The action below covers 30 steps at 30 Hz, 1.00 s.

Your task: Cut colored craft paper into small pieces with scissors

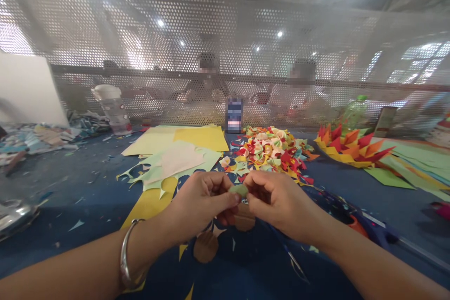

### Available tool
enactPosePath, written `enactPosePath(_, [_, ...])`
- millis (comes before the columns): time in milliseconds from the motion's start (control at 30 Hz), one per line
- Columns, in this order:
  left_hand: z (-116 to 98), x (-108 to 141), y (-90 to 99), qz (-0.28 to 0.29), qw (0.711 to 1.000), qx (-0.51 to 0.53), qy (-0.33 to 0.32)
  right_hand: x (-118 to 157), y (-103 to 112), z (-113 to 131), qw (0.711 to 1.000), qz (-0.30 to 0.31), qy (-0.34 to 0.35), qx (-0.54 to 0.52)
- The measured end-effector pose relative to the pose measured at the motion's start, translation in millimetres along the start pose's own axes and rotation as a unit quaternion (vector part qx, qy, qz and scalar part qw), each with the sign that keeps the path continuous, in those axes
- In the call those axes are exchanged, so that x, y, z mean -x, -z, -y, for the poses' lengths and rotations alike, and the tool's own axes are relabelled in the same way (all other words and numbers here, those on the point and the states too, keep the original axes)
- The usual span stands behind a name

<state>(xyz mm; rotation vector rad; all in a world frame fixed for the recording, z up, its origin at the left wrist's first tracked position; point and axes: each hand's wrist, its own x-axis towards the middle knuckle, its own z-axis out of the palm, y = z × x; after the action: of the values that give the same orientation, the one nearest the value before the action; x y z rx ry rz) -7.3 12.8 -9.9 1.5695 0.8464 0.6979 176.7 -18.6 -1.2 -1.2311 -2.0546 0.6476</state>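
At the middle of the head view, my left hand (207, 199) and my right hand (272, 199) meet over the blue table. Fingertips of both are closed on a small pale green paper piece (239, 191). Just below them lie two round brown discs, one (245, 219) partly hidden by the fingers, the other (206, 246) nearer me. Behind the hands is a heap of small coloured paper pieces (274, 145). Cut green paper (207, 160) and yellow paper (154, 199) lie behind and beside my left hand.
A blue glue gun (376, 225) lies at the right, near folded orange-red paper (355, 145). A phone (234, 115) stands before the perforated screen (140, 42). There is a bottle (111, 110) at the back left and a metal object (16, 218) at the left edge. People sit beyond the screen.
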Motion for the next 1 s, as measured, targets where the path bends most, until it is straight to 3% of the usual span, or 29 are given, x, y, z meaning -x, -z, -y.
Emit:
enactPosePath(333, [1.5,-2.6,-5.9,-0.029,0.999,-0.012,-0.009,-2.5,-1.3,-3.7,0.999,-0.002,-0.003,0.032])
enactPosePath(533, [2.4,-1.3,3.3,-0.052,0.996,-0.069,-0.005,-1.4,-0.1,-4.8,0.998,-0.020,0.012,0.060])
enactPosePath(767, [0.3,0.8,2.6,-0.074,0.973,-0.193,-0.101,-2.5,-0.6,-2.5,0.995,0.000,0.009,0.101])
enactPosePath(900, [-0.7,0.2,-2.5,-0.064,0.971,-0.200,-0.115,-2.7,-2.5,-1.6,0.992,0.011,0.016,0.125])
enactPosePath(1000, [3.2,-1.8,-0.5,-0.039,0.978,-0.183,-0.088,-2.6,-3.3,-3.3,0.990,0.017,0.021,0.137])
